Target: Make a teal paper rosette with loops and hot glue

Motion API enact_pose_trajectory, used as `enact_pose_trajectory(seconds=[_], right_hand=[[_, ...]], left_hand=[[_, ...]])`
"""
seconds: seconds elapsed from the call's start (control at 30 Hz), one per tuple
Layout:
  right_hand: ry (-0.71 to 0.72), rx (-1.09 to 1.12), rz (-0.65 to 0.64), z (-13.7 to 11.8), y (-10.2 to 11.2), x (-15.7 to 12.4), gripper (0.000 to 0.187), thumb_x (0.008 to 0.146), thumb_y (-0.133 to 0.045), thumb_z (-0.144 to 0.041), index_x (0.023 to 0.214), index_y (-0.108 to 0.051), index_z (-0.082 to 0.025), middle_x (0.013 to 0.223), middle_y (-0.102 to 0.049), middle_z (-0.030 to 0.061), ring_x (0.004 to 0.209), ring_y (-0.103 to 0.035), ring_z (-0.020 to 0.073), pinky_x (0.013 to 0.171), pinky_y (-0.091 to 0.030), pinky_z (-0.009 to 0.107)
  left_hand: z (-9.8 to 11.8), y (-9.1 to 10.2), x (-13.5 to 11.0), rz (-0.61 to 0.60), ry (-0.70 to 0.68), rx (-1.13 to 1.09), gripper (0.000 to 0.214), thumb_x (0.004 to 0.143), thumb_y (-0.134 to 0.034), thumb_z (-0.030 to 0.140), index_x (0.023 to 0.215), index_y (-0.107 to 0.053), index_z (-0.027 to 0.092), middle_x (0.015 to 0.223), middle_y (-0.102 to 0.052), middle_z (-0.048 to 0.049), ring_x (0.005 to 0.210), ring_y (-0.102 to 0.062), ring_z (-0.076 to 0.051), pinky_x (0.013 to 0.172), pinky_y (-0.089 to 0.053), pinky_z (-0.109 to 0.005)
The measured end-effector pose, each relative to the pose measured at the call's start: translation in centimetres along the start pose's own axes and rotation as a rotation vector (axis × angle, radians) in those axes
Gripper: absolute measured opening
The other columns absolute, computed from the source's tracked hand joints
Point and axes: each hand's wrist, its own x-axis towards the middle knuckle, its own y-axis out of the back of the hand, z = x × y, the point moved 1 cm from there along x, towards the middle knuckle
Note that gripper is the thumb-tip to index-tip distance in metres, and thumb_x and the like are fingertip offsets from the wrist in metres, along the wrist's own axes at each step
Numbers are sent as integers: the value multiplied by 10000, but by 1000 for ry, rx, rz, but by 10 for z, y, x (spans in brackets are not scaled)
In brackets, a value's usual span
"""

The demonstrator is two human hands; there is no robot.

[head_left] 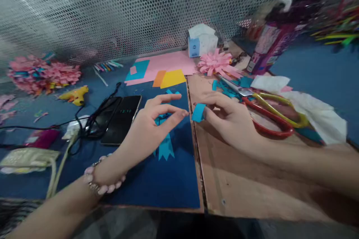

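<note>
My right hand (224,115) pinches a small strip of light-blue paper (198,112) between thumb and fingers, just above the seam between the dark blue mat (168,179) and the bare wooden board (241,186). My left hand (154,123) hovers to the left of it with fingers curved and apart, nothing in them. Beneath the left hand several cut light-blue paper pieces (166,148) lie on the mat. A beaded bracelet is on my left wrist.
Red-and-yellow scissors (266,114) lie right of my right hand, beside white tissue (311,114). Two phones (120,119) with cables, a yellow glue gun (75,95), pink paper flowers (215,63), coloured paper sheets (165,68) and a tissue box (200,41) sit before a perforated metal screen.
</note>
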Motion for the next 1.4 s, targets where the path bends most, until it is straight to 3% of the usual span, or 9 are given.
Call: enact_pose_trajectory(seconds=[0.13,0.33,0.5,0.63,0.7,0.77,0.87,0.93,1.4], right_hand=[[-8,8,1,-2,3,-1,165,858,-530,-180,938,-675,-188,795,-629,16,812,-583,150,669,-444,266],[-82,53,-6,-3,2,0,159,855,-535,-191,914,-681,-176,733,-601,4,734,-564,135,634,-427,266],[-252,121,31,-5,1,4,163,836,-541,-176,912,-682,-143,716,-609,-6,592,-502,87,550,-383,242],[-361,195,50,-3,1,7,181,845,-545,-200,933,-684,-125,703,-597,-3,566,-475,75,535,-361,239],[-379,225,47,-2,0,7,181,848,-551,-218,932,-683,-126,679,-582,-8,554,-465,74,524,-353,238],[-367,249,32,-2,0,6,178,849,-552,-232,927,-678,-133,648,-561,-15,542,-456,76,511,-349,236],[-312,235,-6,-3,0,4,173,845,-556,-258,916,-673,-152,669,-562,-11,551,-460,86,509,-358,239],[-287,225,-36,-6,-1,1,171,845,-553,-266,912,-670,-161,696,-571,-6,564,-469,91,515,-370,242],[-205,266,-145,-23,-3,-8,144,848,-513,-197,875,-648,-156,722,-582,17,737,-571,144,597,-433,252]], left_hand=[[3,-6,-2,22,-147,95,105,793,-692,326,867,-707,252,1263,-581,-3,1206,-478,-226,1039,-373,-442],[1,0,-6,31,-346,313,96,846,-632,299,795,-704,259,1233,-591,-7,1165,-456,-256,983,-368,-504],[6,7,-17,-205,-548,361,104,851,-616,265,804,-709,274,1372,-452,-19,1235,-361,-285,1012,-330,-523],[9,15,-22,-425,-582,325,88,811,-661,333,770,-694,262,1374,-452,-15,1275,-334,-292,1027,-342,-511],[7,18,-19,-367,-558,332,215,770,-692,412,666,-657,226,1333,-501,-22,1261,-359,-308,1016,-350,-525],[3,19,-14,-191,-535,350,279,755,-704,434,610,-618,210,1240,-575,-35,1202,-429,-303,986,-376,-526],[-3,15,-7,123,-549,387,158,760,-715,396,792,-662,250,1137,-630,-46,1109,-512,-275,952,-411,-509],[-3,9,-5,251,-581,408,255,752,-729,380,976,-654,285,1142,-628,-50,1111,-513,-271,956,-418,-503],[0,-1,-10,370,-703,424,215,714,-775,312,902,-678,348,1132,-611,6,1116,-472,-248,913,-457,-458]])
